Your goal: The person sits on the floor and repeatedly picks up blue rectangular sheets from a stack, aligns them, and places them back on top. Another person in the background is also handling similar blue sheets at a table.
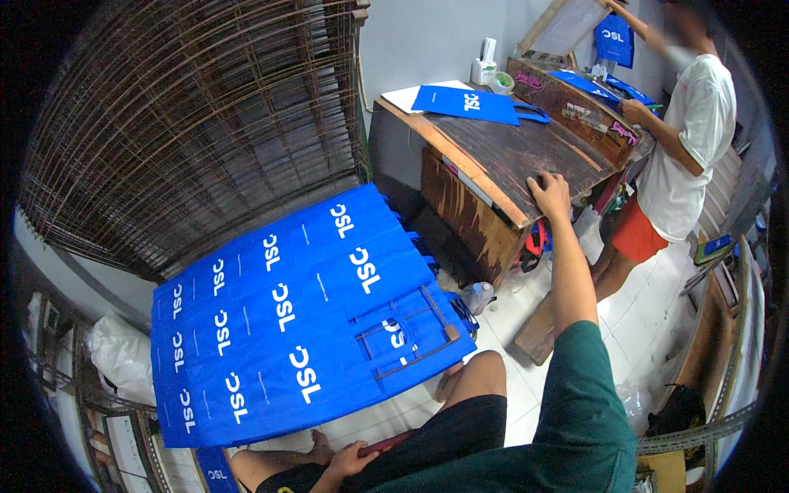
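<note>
My right hand (551,195) rests at the near edge of the dark wooden table (526,148), fingers apart and holding nothing. Low in the picture, my left hand (348,462) is closed around a slim dark red object (388,442) by my lap; its kind does not show. On the table's far side lies a blue bag (448,103) with a white print, its handles toward the right. In front of me to the left, many printed blue bags (255,329) lie in overlapping rows. A thin brown frame (427,355) sits on the right end of these rows.
A person in a white shirt (686,148) stands at the right, one hand on a raised screen frame (567,29) above a wooden bench (567,99). Stacked wire racks (197,123) fill the back left. A wooden block (538,333) and plastic bottle (478,296) stand on the tiles.
</note>
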### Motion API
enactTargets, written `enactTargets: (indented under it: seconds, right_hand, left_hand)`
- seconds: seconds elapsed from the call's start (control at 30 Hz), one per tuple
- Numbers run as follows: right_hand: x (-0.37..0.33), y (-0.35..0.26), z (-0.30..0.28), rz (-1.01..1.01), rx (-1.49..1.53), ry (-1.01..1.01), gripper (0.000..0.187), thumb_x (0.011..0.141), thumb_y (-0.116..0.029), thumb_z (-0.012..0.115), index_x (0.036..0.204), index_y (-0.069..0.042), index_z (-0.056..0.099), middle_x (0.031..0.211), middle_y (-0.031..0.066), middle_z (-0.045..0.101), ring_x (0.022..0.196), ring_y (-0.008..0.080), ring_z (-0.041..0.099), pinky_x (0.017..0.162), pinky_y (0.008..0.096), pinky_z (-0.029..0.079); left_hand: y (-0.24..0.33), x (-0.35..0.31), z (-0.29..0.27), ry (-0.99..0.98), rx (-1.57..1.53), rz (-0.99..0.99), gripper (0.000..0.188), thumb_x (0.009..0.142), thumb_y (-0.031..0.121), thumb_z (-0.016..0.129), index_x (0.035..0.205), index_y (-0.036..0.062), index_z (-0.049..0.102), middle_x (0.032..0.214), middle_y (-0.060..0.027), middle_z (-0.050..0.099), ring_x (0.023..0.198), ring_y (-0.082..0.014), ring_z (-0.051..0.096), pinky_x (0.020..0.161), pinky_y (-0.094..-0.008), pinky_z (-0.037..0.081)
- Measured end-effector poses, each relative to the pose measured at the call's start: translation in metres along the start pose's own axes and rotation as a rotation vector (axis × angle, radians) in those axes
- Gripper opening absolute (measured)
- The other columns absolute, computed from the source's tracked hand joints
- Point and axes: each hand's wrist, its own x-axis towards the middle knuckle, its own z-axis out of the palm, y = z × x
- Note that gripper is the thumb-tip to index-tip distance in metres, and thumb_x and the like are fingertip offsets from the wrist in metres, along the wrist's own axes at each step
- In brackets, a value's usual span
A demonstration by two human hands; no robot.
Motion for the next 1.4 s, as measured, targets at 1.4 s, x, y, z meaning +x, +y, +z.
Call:
enactTargets:
  seconds: [1.4]
  right_hand:
    - [-0.008, 0.005, -0.007, 0.043, -0.032, -0.029, 0.053, 0.081, -0.046, 0.054, 0.119, -0.009, 0.056, 0.131, 0.0134, 0.045, 0.125, 0.0314, 0.035, 0.103, 0.0413, 0.031]
  left_hand:
    - [-0.007, 0.003, 0.007, 0.063, -0.162, 0.140, 0.056, 0.080, 0.051, 0.061, 0.113, 0.0058, 0.052, 0.102, -0.0165, 0.061, 0.096, -0.0282, 0.057, 0.082, -0.0373, 0.045]
